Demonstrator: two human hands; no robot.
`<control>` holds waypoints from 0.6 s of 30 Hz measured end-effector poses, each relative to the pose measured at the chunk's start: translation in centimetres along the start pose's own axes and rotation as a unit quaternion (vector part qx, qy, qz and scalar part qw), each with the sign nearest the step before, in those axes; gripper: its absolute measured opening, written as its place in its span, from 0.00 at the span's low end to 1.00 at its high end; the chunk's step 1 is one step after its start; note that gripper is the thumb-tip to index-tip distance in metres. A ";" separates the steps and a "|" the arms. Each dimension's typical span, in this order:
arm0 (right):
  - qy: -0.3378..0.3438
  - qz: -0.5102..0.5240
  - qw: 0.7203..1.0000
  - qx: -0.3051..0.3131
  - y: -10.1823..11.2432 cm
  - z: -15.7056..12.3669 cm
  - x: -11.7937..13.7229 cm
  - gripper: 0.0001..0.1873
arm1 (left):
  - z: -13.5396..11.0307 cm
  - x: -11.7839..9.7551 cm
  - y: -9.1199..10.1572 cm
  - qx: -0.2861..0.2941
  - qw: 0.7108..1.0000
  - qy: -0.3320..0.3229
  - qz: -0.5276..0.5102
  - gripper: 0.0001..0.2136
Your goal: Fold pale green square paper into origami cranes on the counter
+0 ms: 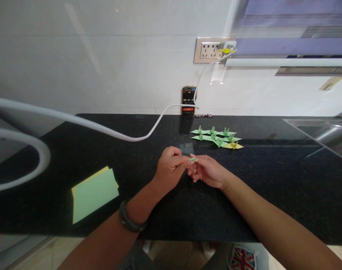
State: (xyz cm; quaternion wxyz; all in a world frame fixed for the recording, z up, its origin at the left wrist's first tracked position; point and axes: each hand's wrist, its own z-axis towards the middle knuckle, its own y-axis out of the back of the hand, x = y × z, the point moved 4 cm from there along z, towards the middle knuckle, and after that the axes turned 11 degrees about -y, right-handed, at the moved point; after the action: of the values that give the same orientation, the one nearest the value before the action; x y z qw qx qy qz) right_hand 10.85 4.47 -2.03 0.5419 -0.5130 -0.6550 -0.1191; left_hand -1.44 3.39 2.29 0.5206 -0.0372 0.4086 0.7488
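Note:
Over the black countertop, a small folded piece of green paper (193, 159) is pinched between my two hands, mostly hidden by the fingers. My left hand (172, 167) has its thumb and fingers closed on it from the left, with a dark bangle on that wrist. From the right, my right hand (206, 170) holds the other side between thumb and fingertips. Behind the hands, several green paper cranes (213, 135) stand in rows, with one yellow paper crane (233, 145) at the front right. A stack of green and yellow paper sheets (95, 197) lies left of my left forearm.
A phone (188, 101) showing a timer leans on the tiled wall, with a beaded strand (203, 116) beside its base. A white cable (131, 138) arches across the left side; another runs up to the wall socket (209, 50). A metal sink (328, 135) is at the right.

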 end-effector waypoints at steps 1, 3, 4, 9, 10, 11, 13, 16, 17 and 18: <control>0.007 0.018 1.000 0.003 0.1 0.0 0.1 0.15 | 0.0 0.0 0.0 -0.002 1.000 -0.008 0.009 0.09; 0.022 0.042 0.999 0.003 0.3 -0.1 0.3 0.12 | 0.0 -0.1 -0.1 -0.004 1.000 -0.022 0.022 0.08; 0.027 0.050 0.998 0.004 0.4 0.0 0.3 0.10 | 0.0 -0.1 -0.1 -0.005 0.999 -0.026 0.024 0.08; 0.052 0.051 0.997 -0.022 0.5 0.1 0.4 0.07 | -0.1 0.1 -0.3 -0.030 0.998 -0.018 -0.044 0.07; 0.064 0.047 0.996 -0.039 0.6 0.1 0.5 0.07 | -0.1 0.3 -0.4 -0.045 0.996 0.003 -0.072 0.09; 0.077 0.040 0.995 -0.056 0.6 0.1 0.5 0.07 | -0.1 0.5 -0.4 -0.063 0.992 0.033 -0.101 0.11; 0.103 0.024 0.991 -0.083 0.8 0.1 0.6 0.07 | -0.3 1.3 -0.5 -0.093 0.976 0.113 -0.160 0.14; 0.126 -0.009 0.986 -0.113 1.0 0.2 0.6 0.09 | -0.7 2.3 -1.5 -0.071 0.934 0.222 -0.271 0.16; 0.130 -0.020 0.984 -0.121 1.1 0.2 0.5 0.09 | -0.7 2.4 -1.8 -0.058 0.919 0.242 -0.305 0.16; 0.133 -0.032 0.982 -0.128 1.1 0.2 0.5 0.09 | -0.7 2.5 -2.0 -0.059 0.907 0.254 -0.330 0.17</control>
State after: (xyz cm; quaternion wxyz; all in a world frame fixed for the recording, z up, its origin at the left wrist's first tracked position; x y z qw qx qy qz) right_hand 11.66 5.40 -2.17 0.5497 -0.5367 -0.5725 -0.2864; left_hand -1.20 5.03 -0.54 0.6131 -0.3896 0.4470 0.5220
